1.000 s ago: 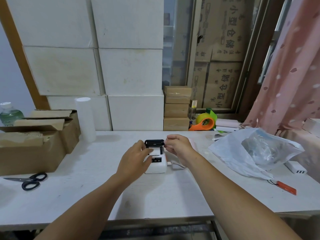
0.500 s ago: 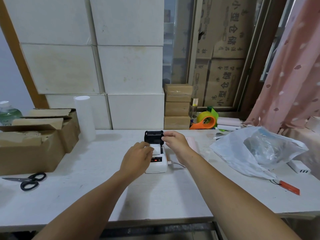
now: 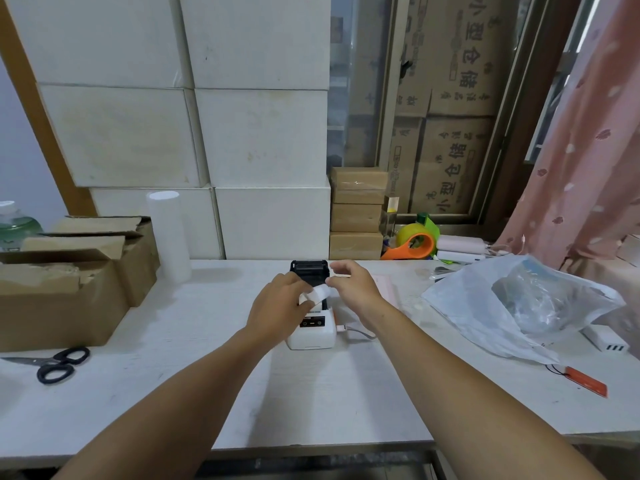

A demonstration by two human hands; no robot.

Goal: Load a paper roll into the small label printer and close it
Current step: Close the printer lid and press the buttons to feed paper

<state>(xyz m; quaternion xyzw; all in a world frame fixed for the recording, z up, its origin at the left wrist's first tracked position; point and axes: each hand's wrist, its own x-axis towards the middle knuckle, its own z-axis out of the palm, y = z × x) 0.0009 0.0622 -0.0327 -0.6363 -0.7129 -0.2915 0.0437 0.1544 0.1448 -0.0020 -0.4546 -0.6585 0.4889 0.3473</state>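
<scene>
A small white label printer [image 3: 311,332] stands in the middle of the white table [image 3: 311,393], its black lid [image 3: 308,268] flipped up at the back. A small white paper roll [image 3: 318,294] is just above the open bay. My left hand [image 3: 277,306] grips the roll from the left. My right hand [image 3: 353,287] pinches the roll's right side and loose paper end with thumb and forefinger. The bay itself is mostly hidden by my hands. A cable [image 3: 356,332] leaves the printer's right side.
Open cardboard boxes [image 3: 69,282] and black scissors [image 3: 57,365] sit at the left. A tall white roll [image 3: 168,233] stands behind them. A plastic bag [image 3: 512,303], an orange tape dispenser [image 3: 414,245], a white charger [image 3: 604,341] and an orange tag [image 3: 585,381] lie to the right.
The printer lid went from partly raised to fully open. Both hands lifted slightly, and the white paper roll now shows between them above the bay.
</scene>
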